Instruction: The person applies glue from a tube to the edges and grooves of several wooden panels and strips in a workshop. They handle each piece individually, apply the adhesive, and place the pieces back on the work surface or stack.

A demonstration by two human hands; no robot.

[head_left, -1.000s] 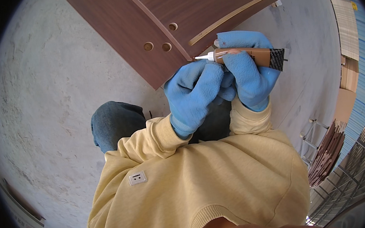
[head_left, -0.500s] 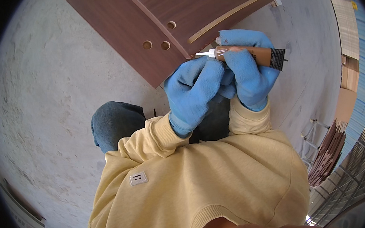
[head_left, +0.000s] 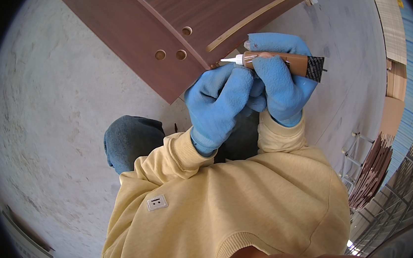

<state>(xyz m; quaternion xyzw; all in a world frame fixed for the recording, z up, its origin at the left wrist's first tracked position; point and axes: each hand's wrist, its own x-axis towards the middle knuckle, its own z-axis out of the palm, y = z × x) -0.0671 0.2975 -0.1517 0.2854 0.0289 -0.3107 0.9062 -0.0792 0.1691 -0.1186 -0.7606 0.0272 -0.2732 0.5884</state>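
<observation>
My right hand (head_left: 285,79), in a blue glove, grips a brown squeeze tube (head_left: 274,62) with a white pointed nozzle (head_left: 232,59) and a crimped dark end. The nozzle points left at the near edge of a dark brown wooden panel (head_left: 161,76), beside small brown blobs (head_left: 214,65). My left hand (head_left: 221,100), also gloved in blue, lies just under that edge with its fingers curled closed; what they hold, if anything, is hidden. The two hands meet below the tube. Round holes (head_left: 181,55) and a pale long slot (head_left: 255,17) mark the panel.
Grey concrete floor (head_left: 55,108) spreads around the panel. My knee (head_left: 133,141) is bent at its near left. Along the right stand stacked boards (head_left: 390,26), a bundle of brown strips (head_left: 373,170) and a metal frame (head_left: 351,157).
In the picture, the panel has shifted a little left and down relative to my hands. Both hands and the tube keep almost the same place and grip.
</observation>
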